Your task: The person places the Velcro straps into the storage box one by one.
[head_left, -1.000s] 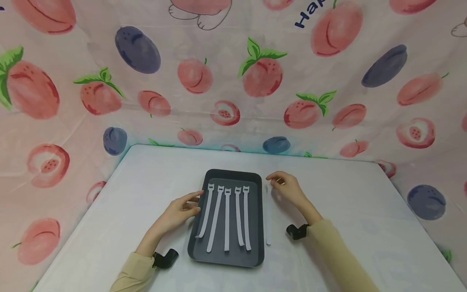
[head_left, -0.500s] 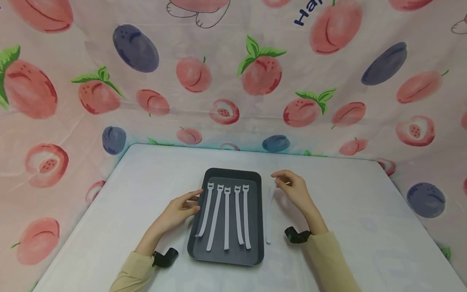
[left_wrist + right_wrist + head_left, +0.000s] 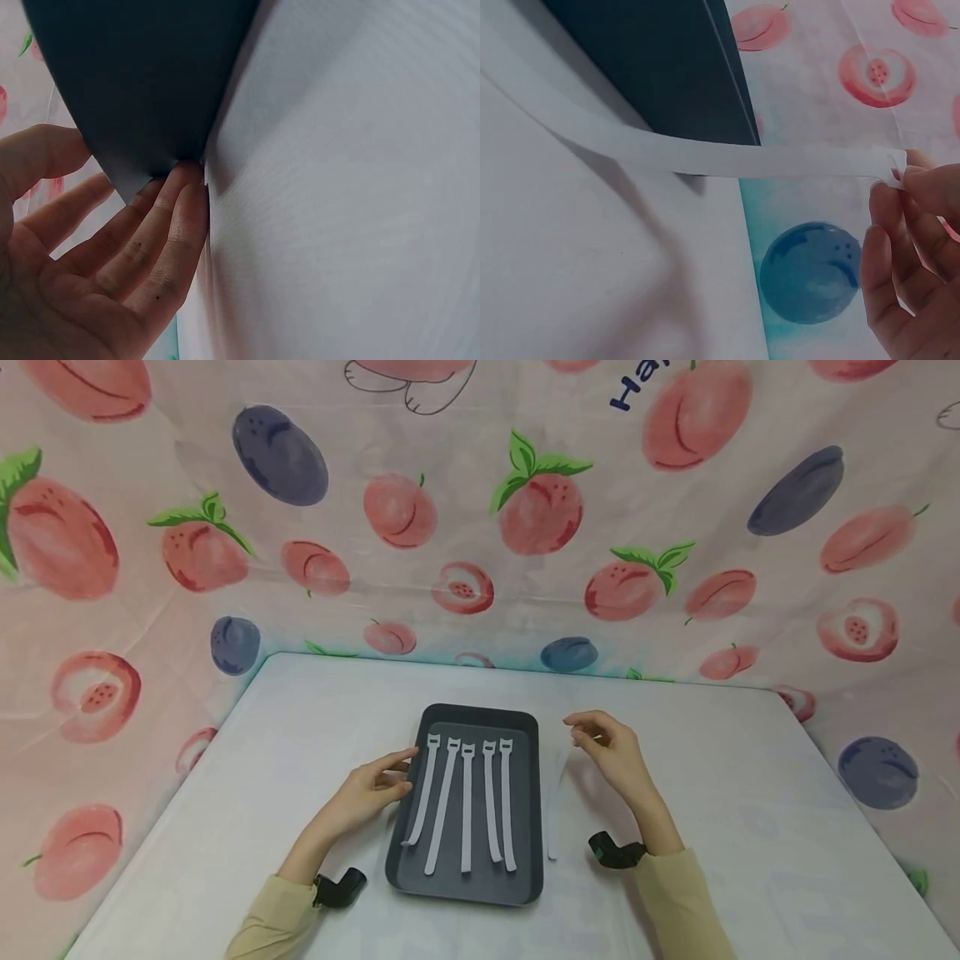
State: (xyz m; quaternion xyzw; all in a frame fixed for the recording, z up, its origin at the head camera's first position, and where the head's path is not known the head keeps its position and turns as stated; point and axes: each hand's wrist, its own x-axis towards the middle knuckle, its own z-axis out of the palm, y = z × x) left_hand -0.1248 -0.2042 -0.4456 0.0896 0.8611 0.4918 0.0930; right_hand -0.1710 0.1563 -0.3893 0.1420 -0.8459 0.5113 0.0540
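Several white hook-and-loop cable ties lie side by side, slotted heads away from me, in a dark grey rectangular tray. At the tray's left side is my left hand, its fingers loosely extended and touching the outer wall and rim. Just right of the tray, my right hand pinches another white cable tie by its slotted head between thumb and finger. In the right wrist view that cable tie bends down in a curve from the fingertips. Its far tail end lies near the white tabletop in the head view.
A white-covered table extends on both sides of the tray. Behind it hangs a curtain printed with peaches and plums. Each wrist wears a black camera, one on the left and one on the right.
My right hand has drawn slightly to the right, away from the tray, lifting the head end of the cable tie so the strip now bends. The left hand and tray look unmoved.
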